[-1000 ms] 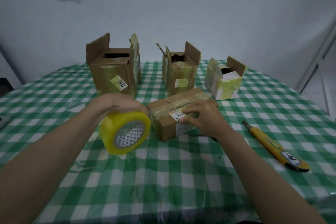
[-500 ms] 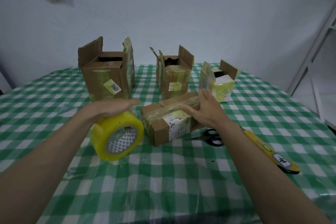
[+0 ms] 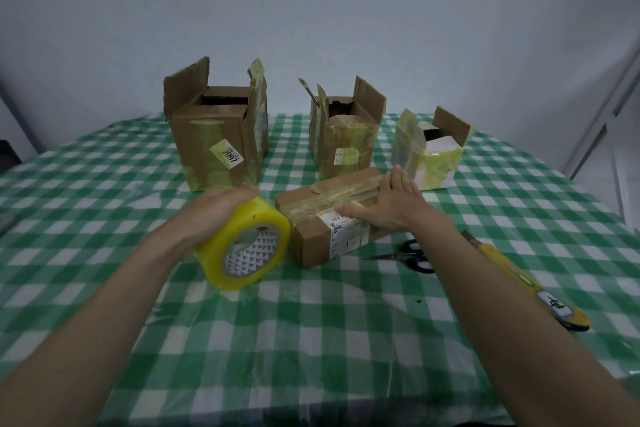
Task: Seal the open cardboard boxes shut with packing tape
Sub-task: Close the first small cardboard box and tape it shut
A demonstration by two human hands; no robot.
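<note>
While the big open box (image 3: 218, 135) at the far left just sits there with its flaps up, the left hand (image 3: 211, 215) is wrapped over the top of the yellow tape roll (image 3: 247, 246), fingers curled round it, holding it just off the left end of the closed box (image 3: 332, 215) up front. Looks like a strip of tape runs from the roll across that box's top seam. The right hand (image 3: 388, 204) lies flat on the lid, fingers straight, pressing the tape down, not gripping anything.

Behind it are two more open boxes, the middle one (image 3: 346, 135) and the small pale one (image 3: 429, 152), both untaped on top. Scissors (image 3: 408, 256) and a yellow box cutter (image 3: 519, 282) lie on the checked tablecloth (image 3: 311, 340) to the right.

What I'd worry about: the strip hasn't been cut yet, so if the roll gets tugged sideways the tape could wrinkle or peel off the seam. That light box could also slide, since only a flat palm pins it.
</note>
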